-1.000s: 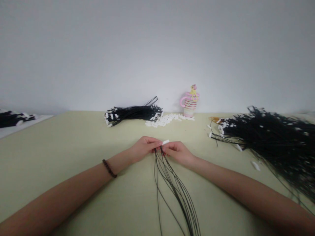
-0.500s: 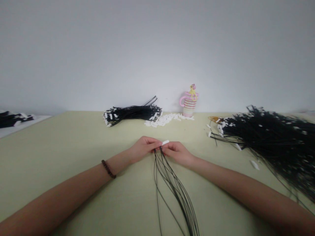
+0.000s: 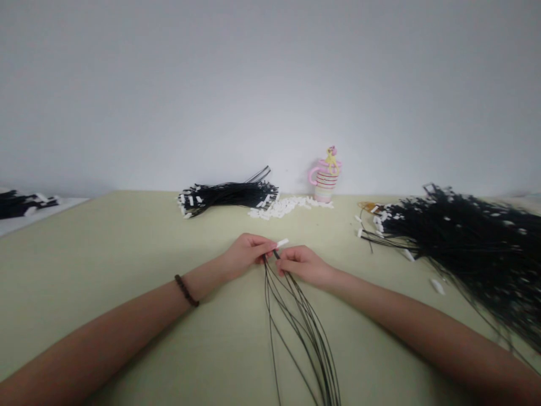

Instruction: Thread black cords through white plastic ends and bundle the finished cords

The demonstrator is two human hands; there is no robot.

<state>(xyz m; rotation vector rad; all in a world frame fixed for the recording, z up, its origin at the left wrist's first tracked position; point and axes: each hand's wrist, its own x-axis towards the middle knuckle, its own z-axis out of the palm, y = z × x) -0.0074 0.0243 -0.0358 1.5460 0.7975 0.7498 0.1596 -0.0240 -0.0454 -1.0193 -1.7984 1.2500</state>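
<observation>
Both hands meet at the middle of the pale green table. My left hand pinches a small white connector between thumb and fingers. My right hand is closed on the top ends of several thin black wires, right beside the connector. The wires fan out and run down toward me off the bottom of the view. A dark bead bracelet sits on my left wrist.
A bundle of black wires with white ends lies at the back by the wall. Loose white connectors are heaped beside a pink striped cup. A large heap of black wires fills the right side. More wires lie far left.
My right hand has slid slightly down and to the right along the wires, opening a small gap from the connector. The left hand has barely moved.
</observation>
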